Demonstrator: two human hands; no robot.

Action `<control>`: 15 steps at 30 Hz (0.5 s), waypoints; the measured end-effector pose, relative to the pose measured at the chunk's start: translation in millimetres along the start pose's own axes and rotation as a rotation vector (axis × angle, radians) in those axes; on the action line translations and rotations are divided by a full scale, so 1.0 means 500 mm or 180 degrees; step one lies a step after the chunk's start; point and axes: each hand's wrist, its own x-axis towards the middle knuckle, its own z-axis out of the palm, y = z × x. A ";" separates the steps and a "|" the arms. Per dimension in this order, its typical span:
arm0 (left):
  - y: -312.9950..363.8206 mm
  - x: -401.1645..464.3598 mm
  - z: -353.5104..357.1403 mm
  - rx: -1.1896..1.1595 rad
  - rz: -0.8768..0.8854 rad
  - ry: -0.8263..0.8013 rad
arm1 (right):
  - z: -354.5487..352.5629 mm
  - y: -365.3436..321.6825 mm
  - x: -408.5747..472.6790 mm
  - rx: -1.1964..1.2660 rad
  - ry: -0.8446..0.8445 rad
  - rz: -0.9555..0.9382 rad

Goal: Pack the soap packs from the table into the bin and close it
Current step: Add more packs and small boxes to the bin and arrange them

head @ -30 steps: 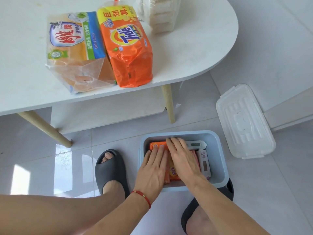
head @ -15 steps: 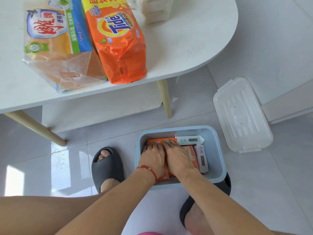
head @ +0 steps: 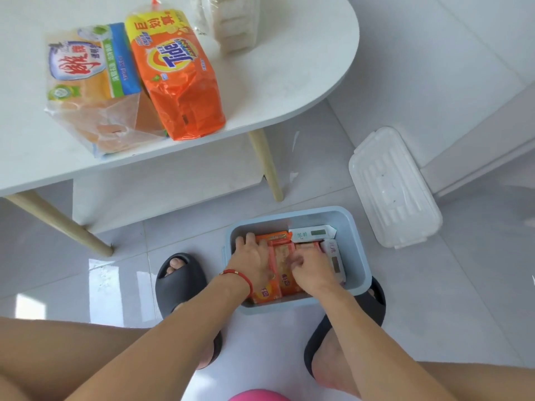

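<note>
A blue-grey bin stands on the floor between my feet. It holds several orange soap packs and white ones. My left hand lies flat on the leftmost orange pack, fingers reaching the bin's left wall. My right hand is curled, its fingers closed on the edge of a middle orange pack. On the table lie an orange Tide pack, a clear pack with a blue label and a white pack.
The bin's clear lid lies on the floor to the right of the bin. Wooden table legs stand behind the bin. My feet in dark slippers flank it. A white wall base runs at the right.
Both hands lay flat, side by side, on the orange packs. Now the left has slid toward the bin's left wall and the right has curled its fingers on a pack.
</note>
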 end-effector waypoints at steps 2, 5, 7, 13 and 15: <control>0.002 0.003 -0.022 -0.0205 0.0100 -0.0012 | 0.017 -0.020 -0.013 0.0243 -0.0644 -0.0182; -0.014 -0.006 -0.048 -0.0845 0.0196 0.0049 | 0.023 -0.038 -0.030 0.0395 -0.0877 -0.0265; -0.026 -0.015 -0.065 -0.1407 0.0140 0.0215 | 0.011 -0.036 -0.033 0.0661 -0.0887 -0.0227; -0.014 -0.033 -0.045 -0.1427 -0.0004 0.0421 | -0.078 0.011 -0.005 0.0472 -0.0483 0.0249; -0.010 -0.035 -0.012 -0.0990 0.0041 0.0123 | -0.102 0.037 0.008 -0.0196 -0.0370 0.0596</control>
